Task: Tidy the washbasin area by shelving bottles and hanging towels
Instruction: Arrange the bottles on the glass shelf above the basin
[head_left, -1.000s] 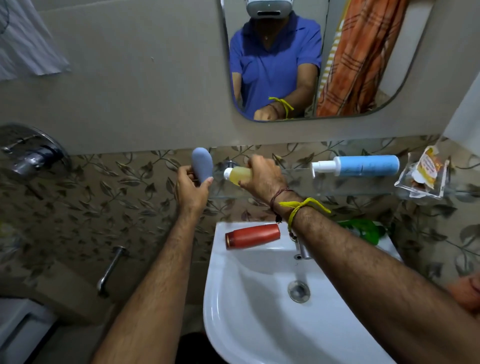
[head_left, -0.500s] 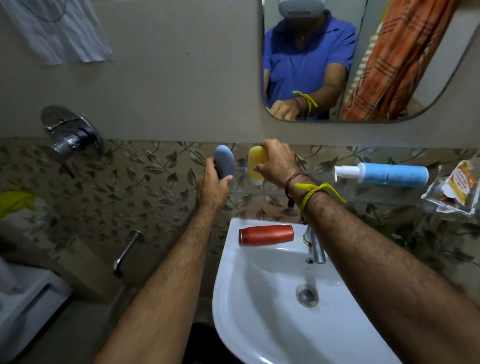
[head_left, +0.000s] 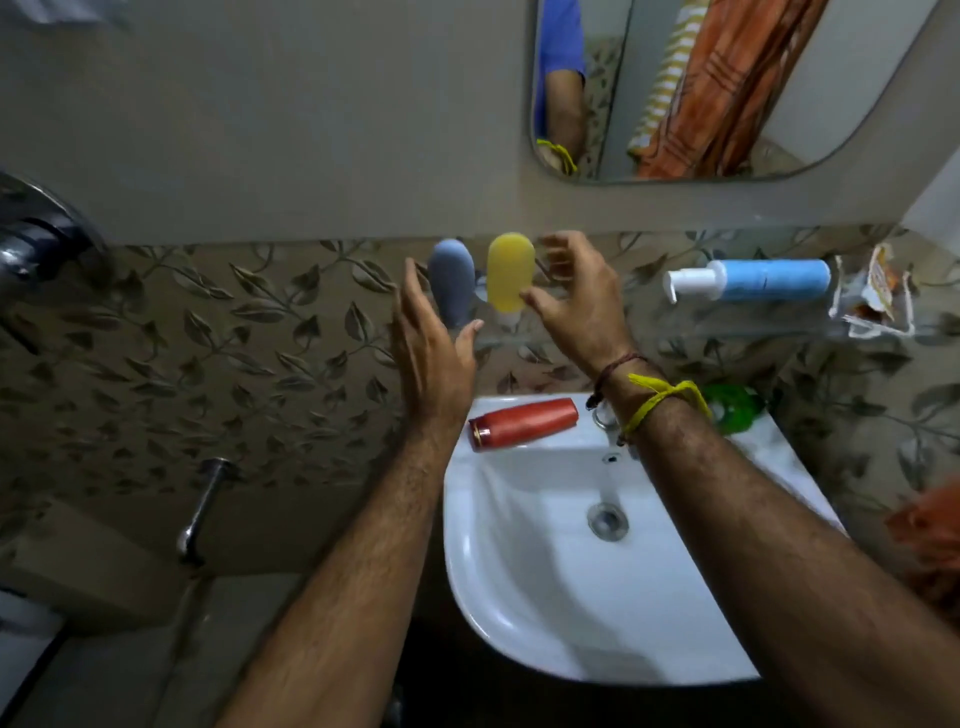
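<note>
- Standing side by side on the glass shelf (head_left: 649, 332) are two bottles: a grey-blue bottle (head_left: 451, 286) and a yellow bottle (head_left: 510, 275), each upright on its cap end, just beside one another.
- Left hand (head_left: 431, 353): raised just left of the grey-blue bottle, fingers straight and held loosely together, thumb angled toward the shelf edge. It holds nothing; contact with the bottle cannot be confirmed.
- Right hand (head_left: 576, 306): raised just right of the yellow bottle, fingers relaxed and spread, slightly bent, holding nothing. The thumb tip lies close to the lower part of the yellow bottle; whether it touches cannot be told.
- Right wrist: carries a yellow thread (head_left: 665, 400) and a dark cord band.
- Blue pump bottle (head_left: 753, 280): lies on its side farther right on the same shelf, pump head pointing left, well apart from the upright pair.
- Clear holder (head_left: 872, 296): sits at the right end of the shelf with packets inside.
- Red bottle (head_left: 523, 422): lies on its side on the back ledge of the white washbasin (head_left: 519, 571), cap end to the left, beside the tap (head_left: 605, 415).
- Green item (head_left: 735, 408): rests on the basin ledge to the right of the tap, partly hidden by the right forearm.
- Mirror (head_left: 727, 93): mounted above the shelf; it reflects an orange checked towel (head_left: 722, 88) hanging behind the person.
</note>
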